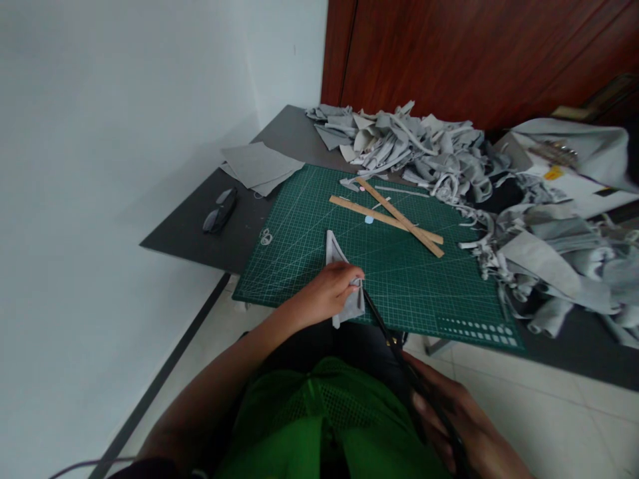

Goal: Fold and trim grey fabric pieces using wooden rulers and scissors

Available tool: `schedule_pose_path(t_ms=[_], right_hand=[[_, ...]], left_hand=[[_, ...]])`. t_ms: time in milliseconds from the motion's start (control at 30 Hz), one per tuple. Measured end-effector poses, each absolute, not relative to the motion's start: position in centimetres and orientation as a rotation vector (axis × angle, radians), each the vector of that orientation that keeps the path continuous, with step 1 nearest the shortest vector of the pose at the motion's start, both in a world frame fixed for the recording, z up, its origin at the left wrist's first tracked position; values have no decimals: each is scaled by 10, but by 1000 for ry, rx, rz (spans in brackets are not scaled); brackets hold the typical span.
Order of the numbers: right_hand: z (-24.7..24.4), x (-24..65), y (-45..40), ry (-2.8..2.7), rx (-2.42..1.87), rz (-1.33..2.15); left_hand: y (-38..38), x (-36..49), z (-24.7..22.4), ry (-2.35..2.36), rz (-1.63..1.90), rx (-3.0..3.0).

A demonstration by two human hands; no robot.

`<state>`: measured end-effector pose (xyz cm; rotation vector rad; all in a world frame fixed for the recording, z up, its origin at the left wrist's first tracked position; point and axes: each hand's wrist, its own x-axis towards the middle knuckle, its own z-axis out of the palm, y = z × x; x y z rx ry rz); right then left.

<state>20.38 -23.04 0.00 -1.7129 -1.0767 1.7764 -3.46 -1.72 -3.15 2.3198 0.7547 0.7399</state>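
My left hand point(335, 287) is closed on a small grey fabric piece point(353, 307) near the mat's front edge. The fabric has folded-looking, lighter borders, and part of it is hidden under my fingers. In my right hand point(456, 409), low at the right and off the table, is a long thin black tool point(382, 324). Its narrow tip reaches up to the fabric beside my left fingertips; I cannot make out whether it touches. Beneath the fabric lies a green cutting mat point(294, 249) with a printed grid.
Two wooden rulers point(349, 203) cross on the mat. Grey fabric scraps point(399, 136) are heaped along the back and right. Flat grey sheets point(259, 163) and dark glasses point(220, 211) lie on the left. A white box point(554, 169) stands at the right, and a wall point(124, 133) borders the left.
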Motion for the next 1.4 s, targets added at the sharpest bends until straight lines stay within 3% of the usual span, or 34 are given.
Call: schedule_pose_path(t_ms=[367,667,1400], right_hand=[[-14,195,-236,-1002,-1667,1725],[-26,209,-253,-992,-1563,1744],[11,203,-224,-946,-1700,1701]], left_hand=[[-15,-32,-38,796,803,2328],[6,-16,-12,819,505,2613],[19,-13,-28,670,650,2513]])
